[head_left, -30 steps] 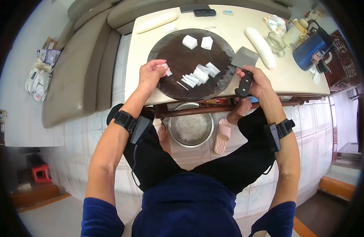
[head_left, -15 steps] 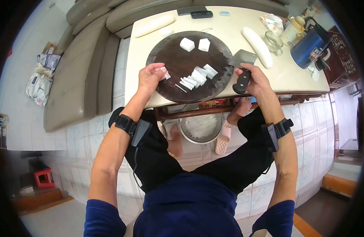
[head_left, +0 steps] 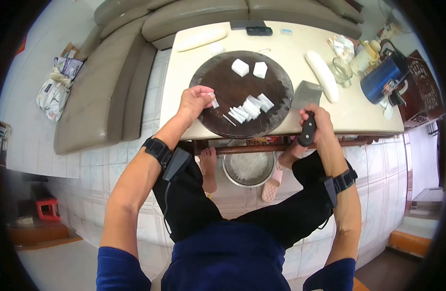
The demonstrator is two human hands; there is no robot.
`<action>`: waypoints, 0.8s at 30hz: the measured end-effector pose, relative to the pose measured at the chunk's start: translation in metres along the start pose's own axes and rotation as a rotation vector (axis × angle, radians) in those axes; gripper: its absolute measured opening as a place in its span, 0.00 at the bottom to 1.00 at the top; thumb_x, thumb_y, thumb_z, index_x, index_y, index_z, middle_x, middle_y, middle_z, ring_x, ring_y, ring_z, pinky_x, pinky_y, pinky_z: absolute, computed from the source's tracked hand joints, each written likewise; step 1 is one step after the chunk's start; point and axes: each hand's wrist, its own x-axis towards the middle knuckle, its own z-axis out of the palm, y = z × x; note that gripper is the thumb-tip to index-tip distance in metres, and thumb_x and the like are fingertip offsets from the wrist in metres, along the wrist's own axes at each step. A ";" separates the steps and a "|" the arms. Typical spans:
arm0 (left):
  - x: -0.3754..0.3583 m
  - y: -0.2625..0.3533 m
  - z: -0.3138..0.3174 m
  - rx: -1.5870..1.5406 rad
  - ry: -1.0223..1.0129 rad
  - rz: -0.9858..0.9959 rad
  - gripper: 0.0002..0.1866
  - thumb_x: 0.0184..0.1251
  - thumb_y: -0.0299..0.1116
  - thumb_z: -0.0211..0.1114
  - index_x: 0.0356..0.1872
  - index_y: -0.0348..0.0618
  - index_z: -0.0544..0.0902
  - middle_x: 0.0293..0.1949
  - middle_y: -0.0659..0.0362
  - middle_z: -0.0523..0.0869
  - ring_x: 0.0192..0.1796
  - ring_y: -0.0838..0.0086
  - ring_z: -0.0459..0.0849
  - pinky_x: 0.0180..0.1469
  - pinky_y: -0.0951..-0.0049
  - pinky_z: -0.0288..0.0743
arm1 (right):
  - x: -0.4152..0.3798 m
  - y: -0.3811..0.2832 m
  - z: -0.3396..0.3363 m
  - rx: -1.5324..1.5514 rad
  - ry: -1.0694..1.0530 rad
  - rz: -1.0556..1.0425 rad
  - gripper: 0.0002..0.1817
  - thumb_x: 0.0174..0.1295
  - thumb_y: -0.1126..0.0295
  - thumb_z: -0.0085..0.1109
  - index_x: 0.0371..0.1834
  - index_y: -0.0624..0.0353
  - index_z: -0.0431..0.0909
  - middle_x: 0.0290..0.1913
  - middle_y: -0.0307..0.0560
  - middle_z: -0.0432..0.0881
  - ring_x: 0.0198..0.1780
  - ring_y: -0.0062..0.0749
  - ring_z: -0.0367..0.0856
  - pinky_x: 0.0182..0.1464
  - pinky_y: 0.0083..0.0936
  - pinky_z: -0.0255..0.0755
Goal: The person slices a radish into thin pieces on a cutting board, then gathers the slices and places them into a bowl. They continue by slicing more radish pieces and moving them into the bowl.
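Over the left edge of the round dark cutting board, my left hand pinches a small white radish piece. My right hand grips the black handle of a cleaver, whose broad blade lies level just off the board's right side. A row of thin white radish slices leans together on the near part of the board, with one thin strip at its left end. Two thick radish chunks sit apart from them at the far side.
Peeled whole radishes lie at the table's right and far left. A glass mug, a yellowish jug and a blue flask stand at the right. Below the table edge, a metal basin holds white shreds.
The whole view has shifted, so the table appears lower and further right. Relative to the board, my right hand and the cleaver have drawn slightly towards me. My left hand keeps its pinch.
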 end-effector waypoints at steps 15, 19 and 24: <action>-0.038 0.034 0.005 -0.014 -0.275 -0.010 0.07 0.64 0.21 0.66 0.42 0.38 0.80 0.33 0.62 0.85 0.34 0.81 0.85 0.36 0.80 0.82 | -0.051 -0.020 0.032 0.012 -0.104 -0.045 0.06 0.61 0.70 0.57 0.33 0.63 0.74 0.23 0.44 0.76 0.19 0.24 0.71 0.22 0.24 0.70; -0.040 0.046 0.009 0.369 -0.234 0.165 0.07 0.63 0.20 0.67 0.41 0.36 0.82 0.31 0.62 0.83 0.33 0.82 0.82 0.37 0.80 0.78 | -0.049 -0.028 0.042 0.000 -0.128 0.126 0.10 0.61 0.66 0.57 0.28 0.61 0.75 0.16 0.38 0.72 0.18 0.24 0.71 0.18 0.23 0.66; -0.033 0.056 0.009 0.506 -0.134 0.392 0.08 0.62 0.18 0.65 0.42 0.34 0.82 0.35 0.57 0.83 0.36 0.76 0.82 0.37 0.75 0.77 | -0.047 -0.030 0.049 0.078 -0.109 0.244 0.11 0.62 0.66 0.57 0.26 0.60 0.73 0.16 0.38 0.71 0.17 0.24 0.70 0.18 0.23 0.64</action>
